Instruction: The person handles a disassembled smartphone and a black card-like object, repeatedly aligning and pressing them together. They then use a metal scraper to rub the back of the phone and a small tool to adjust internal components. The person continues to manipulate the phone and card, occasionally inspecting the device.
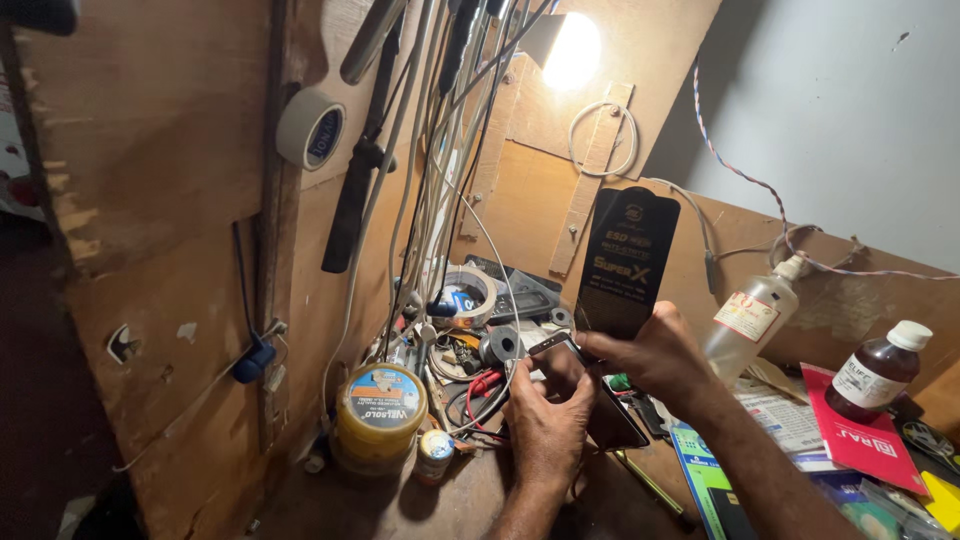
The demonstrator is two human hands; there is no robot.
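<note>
While both hands work close together over the cluttered wooden counter (400, 500), the left hand (545, 415) cradles a dark phone (600, 400) from below, fingers curled around its edge. The right hand (650, 355) pinches the lower end of a black screen-protector sleeve (628, 262), holding it upright just above the phone. A yellow tin (380, 415) stands to the left, near a tape roll (465, 295) and tangled wires. A clear squeeze bottle (755, 315) and a brown bottle (880, 370) stand to the right.
</note>
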